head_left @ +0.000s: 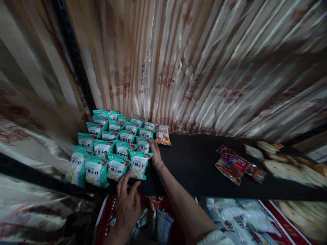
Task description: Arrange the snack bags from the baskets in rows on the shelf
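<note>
Several teal snack packets [112, 149] with white print lie in rows on the left end of a black shelf [194, 166]. My right hand [155, 153] reaches forward along the right side of the rows, fingers stretched flat against the packets. My left hand [127, 200] rests at the shelf's front edge, fingers spread, touching the front row of packets. An orange and red snack packet [162, 135] lies just right of the back rows, close to my right fingertips.
Red packets [232, 164] and pale round snacks [283, 161] lie on the shelf's right part. A striped satin curtain [194, 64] hangs behind and to the left. Below the shelf edge are more packaged goods [230, 217].
</note>
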`<state>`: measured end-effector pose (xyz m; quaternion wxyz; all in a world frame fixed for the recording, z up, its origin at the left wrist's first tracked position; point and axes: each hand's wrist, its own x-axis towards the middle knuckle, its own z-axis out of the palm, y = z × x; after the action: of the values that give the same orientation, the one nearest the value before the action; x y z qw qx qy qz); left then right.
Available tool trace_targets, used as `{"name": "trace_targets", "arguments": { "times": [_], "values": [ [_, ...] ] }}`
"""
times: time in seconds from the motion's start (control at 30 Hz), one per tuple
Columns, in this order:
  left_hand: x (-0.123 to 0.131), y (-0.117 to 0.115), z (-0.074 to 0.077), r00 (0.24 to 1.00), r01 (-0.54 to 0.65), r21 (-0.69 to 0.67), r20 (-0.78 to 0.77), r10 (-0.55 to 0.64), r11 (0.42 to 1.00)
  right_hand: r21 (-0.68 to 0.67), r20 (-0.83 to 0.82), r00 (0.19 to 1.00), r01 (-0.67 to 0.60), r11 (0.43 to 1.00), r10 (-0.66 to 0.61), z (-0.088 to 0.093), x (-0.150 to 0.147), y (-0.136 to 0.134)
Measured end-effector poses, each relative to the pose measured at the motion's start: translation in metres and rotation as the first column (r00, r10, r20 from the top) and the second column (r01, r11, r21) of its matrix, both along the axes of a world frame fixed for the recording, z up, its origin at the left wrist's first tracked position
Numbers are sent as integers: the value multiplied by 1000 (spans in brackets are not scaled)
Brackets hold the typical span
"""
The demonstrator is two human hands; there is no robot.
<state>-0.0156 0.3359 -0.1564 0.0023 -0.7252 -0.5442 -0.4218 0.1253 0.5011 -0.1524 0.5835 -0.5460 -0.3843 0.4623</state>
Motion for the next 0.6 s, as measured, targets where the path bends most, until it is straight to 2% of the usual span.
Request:
{"name": "trace_targets", "arguments": {
  "times": [0.13,0.23,0.3,0.37,0.43,0.5,0.57,0.6],
  "values": [
    [1,-1,9,998,54,103,16,-56,993,16,73,994,83,996,-84,13,5,-12],
    [5,-9,13,972,223,168,41,-233,960,115,117,977,166,979,-180,23,9,-40],
    [11,-17,8,925,367,142,51,-377,919,149,120,962,227,963,-245,26,12,-69],
    [20,-27,-4,865,497,32,58,-498,867,128,119,953,264,956,-279,25,15,-106],
    [30,-35,-22,816,576,-161,69,-573,801,86,163,952,249,965,-260,19,18,-149],
    [41,-40,-42,796,570,-427,75,-601,702,18,223,952,211,977,-209,5,20,-191],
    [48,-42,-58,816,462,-679,73,-573,571,-89,318,936,185,979,-148,-18,22,-228],
    [51,-43,-64,820,436,-707,59,-569,556,-141,369,923,170,975,-108,-32,23,-242]
  ]
}}
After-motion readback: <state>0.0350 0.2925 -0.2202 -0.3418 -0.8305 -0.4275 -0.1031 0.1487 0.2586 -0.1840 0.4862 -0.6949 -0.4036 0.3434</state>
